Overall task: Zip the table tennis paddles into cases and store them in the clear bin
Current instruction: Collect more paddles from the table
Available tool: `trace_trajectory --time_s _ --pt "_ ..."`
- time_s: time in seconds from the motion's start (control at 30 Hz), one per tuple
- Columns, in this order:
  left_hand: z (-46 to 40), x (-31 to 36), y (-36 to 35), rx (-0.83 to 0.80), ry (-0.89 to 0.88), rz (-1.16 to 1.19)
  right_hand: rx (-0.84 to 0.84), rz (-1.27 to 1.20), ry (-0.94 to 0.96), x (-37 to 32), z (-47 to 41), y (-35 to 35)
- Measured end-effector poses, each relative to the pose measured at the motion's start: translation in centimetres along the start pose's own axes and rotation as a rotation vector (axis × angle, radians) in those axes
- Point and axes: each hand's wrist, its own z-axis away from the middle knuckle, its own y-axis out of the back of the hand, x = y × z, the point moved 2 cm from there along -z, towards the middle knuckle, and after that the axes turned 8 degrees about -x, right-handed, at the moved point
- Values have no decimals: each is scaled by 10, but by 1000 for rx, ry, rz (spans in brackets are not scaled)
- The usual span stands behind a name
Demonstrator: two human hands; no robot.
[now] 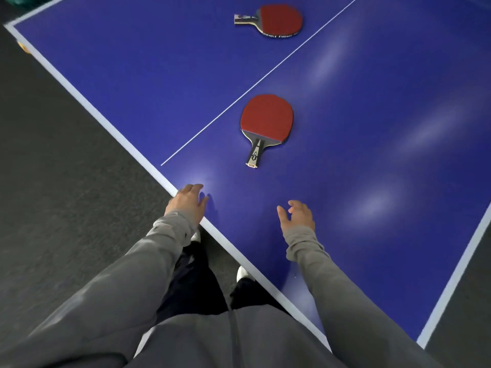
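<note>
On the blue table, just to the right of its thin white centre line, lies the near paddle: red rubber face up, flat, handle pointing toward the person. Far paddle lies across that line on its left side, well apart from the near one, also red face up, handle pointing left. Count: two paddles, both bare and lying loose on the table surface.

Left hand sits at the table's near white border, left of the centre line's near end; fingers spread and relaxed, gripping nothing. Whether the fingertips touch the surface cannot be told. Right hand is over the table, on the near-paddle side of the centre line, between that paddle's handle and the near edge; fingers loosely curved and apart, holding nothing. Count: two hands, both free, each well short of the near paddle.

Nothing lies between the right hand and the near paddle's handle except bare table.

Grey sleeves cover both arms. Dark trousers and two white shoe toes show below the table's near edge. Dark grey carpet lies left of the table.
</note>
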Motion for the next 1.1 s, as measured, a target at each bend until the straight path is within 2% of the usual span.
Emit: trace_trajectory --time_s 0.23,0.37,0.5,0.63,0.87,1.1 --pt "-81 -27 58 -20 -115 -17 79 -134 -86 -94 -60 -14" --pt "-132 -53 99 -71 -167 -51 148 -227 -257 -145 -95 -28" --pt "-177 -74 133 -118 -200 -77 268 -252 -415 -159 -112 -35" --pt "-215 -81 157 -137 -236 -114 337 -317 -462 -166 -114 -33" --pt "-268 -41 182 -89 -361 -64 507 -405 -455 -191 -116 -34" --pt "-344 33 211 60 -457 -49 666 -591 -481 -205 -136 -20"
